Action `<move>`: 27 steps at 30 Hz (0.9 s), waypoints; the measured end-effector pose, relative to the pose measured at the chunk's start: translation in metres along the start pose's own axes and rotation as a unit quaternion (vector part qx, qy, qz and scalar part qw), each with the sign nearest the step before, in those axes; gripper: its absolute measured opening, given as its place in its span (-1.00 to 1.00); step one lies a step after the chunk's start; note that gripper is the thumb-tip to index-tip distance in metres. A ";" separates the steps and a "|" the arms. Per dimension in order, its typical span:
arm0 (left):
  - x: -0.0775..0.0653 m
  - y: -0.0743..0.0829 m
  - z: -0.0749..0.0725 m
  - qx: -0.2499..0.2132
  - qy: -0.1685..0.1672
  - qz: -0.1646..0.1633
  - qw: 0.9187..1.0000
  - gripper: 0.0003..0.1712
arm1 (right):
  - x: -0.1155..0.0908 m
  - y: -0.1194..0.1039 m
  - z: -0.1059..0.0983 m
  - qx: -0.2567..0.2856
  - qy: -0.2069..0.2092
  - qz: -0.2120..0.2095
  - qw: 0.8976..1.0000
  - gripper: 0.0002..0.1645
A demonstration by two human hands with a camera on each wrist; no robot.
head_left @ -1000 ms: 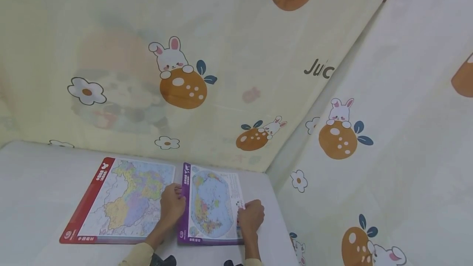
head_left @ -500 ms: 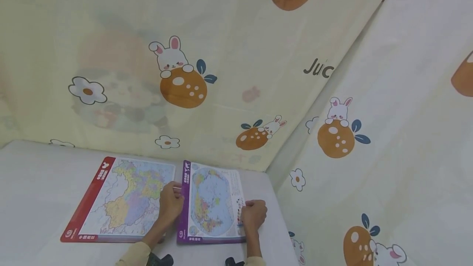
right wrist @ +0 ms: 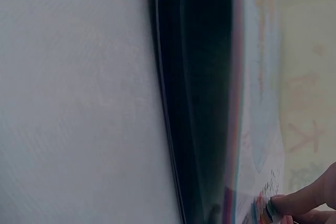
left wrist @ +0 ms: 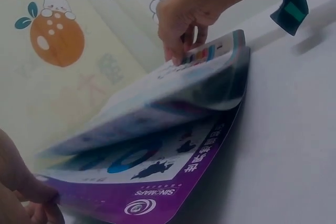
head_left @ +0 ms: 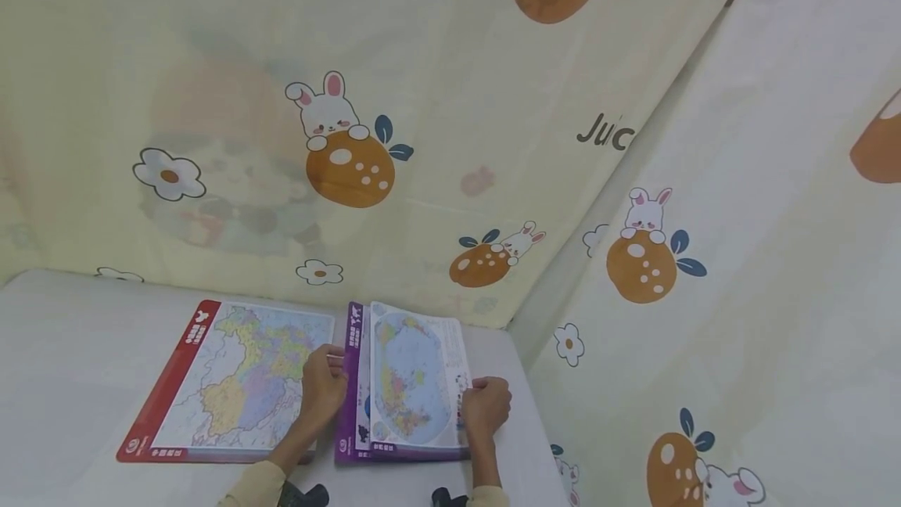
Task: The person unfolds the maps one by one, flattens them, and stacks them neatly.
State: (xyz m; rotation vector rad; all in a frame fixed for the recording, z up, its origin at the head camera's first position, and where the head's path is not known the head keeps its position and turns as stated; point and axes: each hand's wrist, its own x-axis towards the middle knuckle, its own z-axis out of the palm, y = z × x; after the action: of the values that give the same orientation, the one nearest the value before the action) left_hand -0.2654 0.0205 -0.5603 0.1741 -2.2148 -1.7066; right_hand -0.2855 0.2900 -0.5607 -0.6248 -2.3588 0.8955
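A purple-edged world map (head_left: 343, 421) lies on the white table, with a loose upper map sheet (head_left: 411, 374) bowed up and offset to the right over it. My left hand (head_left: 322, 386) pinches the lower map's left edge, beside the purple band. At the opposite edge, my right hand (head_left: 487, 407) pinches the upper sheet. The left wrist view shows a gap between the layers, with the "SINOMAPS" print (left wrist: 157, 191) on the lower one. Whether my right fingers also hold the lower layer cannot be told. In the right wrist view, thumb and fingers (right wrist: 302, 198) grip the sheet's margin.
A red-edged map of China (head_left: 246, 382) lies flat to the left, partly under my left forearm. White table surface (head_left: 63, 366) extends further left. A curtain with rabbit and orange prints (head_left: 422, 100) hangs behind the table and along its right side.
The upper sheet has slid right and bowed up from the lower map, baring a strip of print beside the purple band. My right hand has moved slightly right, my left slightly left.
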 end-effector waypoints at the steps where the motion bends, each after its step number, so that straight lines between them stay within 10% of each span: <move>1: 0.000 -0.001 0.000 0.000 0.004 0.007 1.000 -0.58 | 0.001 0.001 -0.001 -0.002 0.004 -0.002 1.000 -0.73; 10: 0.011 -0.025 0.007 -0.003 0.034 0.072 0.997 -0.61 | 0.008 0.006 -0.006 -0.020 0.033 -0.008 0.999 -0.75; 18: 0.009 0.008 -0.023 0.011 -0.015 0.014 1.000 -0.64 | 0.017 0.008 -0.012 -0.027 0.041 0.004 0.999 -0.79; 27: 0.012 0.010 -0.039 0.023 -0.017 -0.007 1.000 -0.61 | 0.022 0.010 -0.020 -0.016 0.040 0.030 0.999 -0.81</move>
State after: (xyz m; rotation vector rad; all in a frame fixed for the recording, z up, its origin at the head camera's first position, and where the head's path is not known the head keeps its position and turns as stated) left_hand -0.2629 -0.0162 -0.5403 0.1738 -2.2831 -1.6788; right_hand -0.2868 0.3188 -0.5485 -0.7349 -2.2976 0.8439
